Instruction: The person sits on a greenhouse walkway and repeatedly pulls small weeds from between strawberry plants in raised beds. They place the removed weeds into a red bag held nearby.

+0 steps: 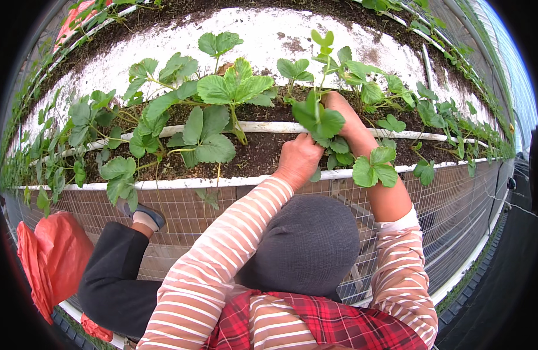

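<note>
Strawberry plants (234,87) grow in dark soil (264,153) along a raised bed. My left hand (300,159) is curled, its fingers closing at the base of one strawberry plant (319,118) right of the middle. What exactly lies between those fingers is hidden. Behind the same plant, my right hand (339,109) reaches down among the stems. Leaves cover its fingertips, so its grip is not visible. One leaf cluster of this plant is blurred. Another three-part leaf (374,167) overlaps my right forearm.
A white pipe (269,127) runs lengthwise through the bed, with a white front rim (247,181) above wire mesh (181,205). White sheeting (260,35) lies behind the row. An orange-red plastic bag (63,249) is at left by my bent leg (115,271).
</note>
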`<state>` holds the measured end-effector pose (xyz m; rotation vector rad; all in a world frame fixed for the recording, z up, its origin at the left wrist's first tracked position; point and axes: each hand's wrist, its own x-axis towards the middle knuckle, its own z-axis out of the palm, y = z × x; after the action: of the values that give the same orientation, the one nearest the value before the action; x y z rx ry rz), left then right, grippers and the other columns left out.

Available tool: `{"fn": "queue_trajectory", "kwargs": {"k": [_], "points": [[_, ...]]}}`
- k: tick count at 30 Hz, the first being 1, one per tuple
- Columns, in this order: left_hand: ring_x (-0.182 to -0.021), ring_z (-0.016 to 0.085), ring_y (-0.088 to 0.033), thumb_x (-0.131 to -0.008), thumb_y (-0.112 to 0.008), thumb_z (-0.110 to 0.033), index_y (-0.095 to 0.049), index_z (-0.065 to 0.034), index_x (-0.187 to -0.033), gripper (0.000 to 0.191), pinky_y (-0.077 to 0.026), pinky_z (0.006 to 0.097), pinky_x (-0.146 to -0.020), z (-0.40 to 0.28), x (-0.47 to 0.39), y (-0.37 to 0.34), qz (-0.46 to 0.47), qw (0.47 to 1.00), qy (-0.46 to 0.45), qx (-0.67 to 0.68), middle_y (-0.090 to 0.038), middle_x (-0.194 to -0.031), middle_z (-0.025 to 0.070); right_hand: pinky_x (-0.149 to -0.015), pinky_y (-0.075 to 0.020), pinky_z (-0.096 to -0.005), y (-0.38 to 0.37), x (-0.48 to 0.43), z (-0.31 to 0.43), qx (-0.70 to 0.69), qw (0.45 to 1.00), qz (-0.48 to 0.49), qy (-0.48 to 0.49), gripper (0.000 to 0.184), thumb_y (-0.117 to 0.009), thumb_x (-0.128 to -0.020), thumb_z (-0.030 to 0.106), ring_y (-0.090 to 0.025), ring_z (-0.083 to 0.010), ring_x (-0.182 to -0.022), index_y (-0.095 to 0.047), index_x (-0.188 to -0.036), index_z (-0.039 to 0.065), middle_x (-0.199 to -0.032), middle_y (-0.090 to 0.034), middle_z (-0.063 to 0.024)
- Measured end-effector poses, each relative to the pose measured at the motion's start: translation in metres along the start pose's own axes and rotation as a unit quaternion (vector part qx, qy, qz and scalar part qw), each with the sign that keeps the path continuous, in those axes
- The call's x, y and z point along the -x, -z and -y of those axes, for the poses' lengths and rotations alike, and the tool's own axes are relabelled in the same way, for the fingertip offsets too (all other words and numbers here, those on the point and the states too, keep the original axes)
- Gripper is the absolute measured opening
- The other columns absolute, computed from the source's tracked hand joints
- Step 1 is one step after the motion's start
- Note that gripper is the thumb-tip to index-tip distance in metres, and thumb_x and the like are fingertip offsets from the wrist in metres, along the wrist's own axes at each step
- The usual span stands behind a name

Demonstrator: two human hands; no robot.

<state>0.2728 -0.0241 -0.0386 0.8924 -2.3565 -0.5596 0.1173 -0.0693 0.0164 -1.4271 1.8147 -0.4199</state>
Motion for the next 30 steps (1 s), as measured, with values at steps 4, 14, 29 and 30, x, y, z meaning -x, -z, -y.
{"fn": "queue_trajectory", "kwargs": {"k": [4, 14, 29, 30], "points": [[-0.067, 0.028, -0.065, -0.066, -0.062, -0.006, -0.064, -0.0073, -0.075, 0.009, -0.052, 0.0388, -0.051, 0.000, 0.002, -0.002, 0.033, 0.999, 0.014, -0.004, -0.062, -0.075, 0.0093, -0.066, -0.0491, -0.0398, -0.010, -0.010, -0.010, -0.060, 0.997, 0.001, 0.053, 0.035, -0.071, -0.071, 0.025, -0.064, -0.0298, -0.067, -0.064, -0.086, -0.005, -0.075, -0.064, -0.0225], [-0.069, 0.022, -0.061, -0.072, -0.060, -0.010, -0.060, -0.0085, -0.081, 0.009, -0.053, 0.0341, -0.053, -0.009, -0.007, 0.008, -0.014, 1.000, 0.007, 0.005, -0.053, -0.079, 0.0043, -0.051, -0.0433, -0.0280, -0.011, 0.022, -0.093, -0.274, 0.953, -0.132, -0.003, 0.017, -0.069, -0.086, 0.020, -0.054, -0.0097, -0.061, -0.064, -0.084, 0.004, -0.074, -0.061, -0.0018], [-0.070, 0.032, -0.061, -0.080, -0.067, -0.010, -0.058, -0.0050, -0.089, 0.014, -0.050, 0.0398, -0.060, -0.007, 0.005, 0.033, -0.056, 0.976, 0.116, 0.174, -0.058, -0.084, 0.0106, -0.060, -0.0442, -0.0202, 0.039, 0.123, -0.029, -0.318, 0.899, -0.300, -0.005, 0.013, -0.061, -0.093, 0.009, -0.053, -0.0038, -0.068, -0.062, -0.099, -0.003, -0.079, -0.062, 0.0002], [-0.066, 0.033, -0.058, -0.085, -0.065, -0.010, -0.059, -0.0041, -0.091, 0.011, -0.048, 0.0365, -0.060, -0.002, 0.011, 0.042, -0.074, 0.961, 0.134, 0.230, -0.058, -0.081, 0.0133, -0.065, -0.0455, -0.0186, 0.040, 0.136, -0.021, -0.350, 0.884, -0.310, -0.012, 0.018, -0.063, -0.092, 0.013, -0.055, -0.0042, -0.072, -0.062, -0.102, -0.002, -0.085, -0.064, -0.0006]]}}
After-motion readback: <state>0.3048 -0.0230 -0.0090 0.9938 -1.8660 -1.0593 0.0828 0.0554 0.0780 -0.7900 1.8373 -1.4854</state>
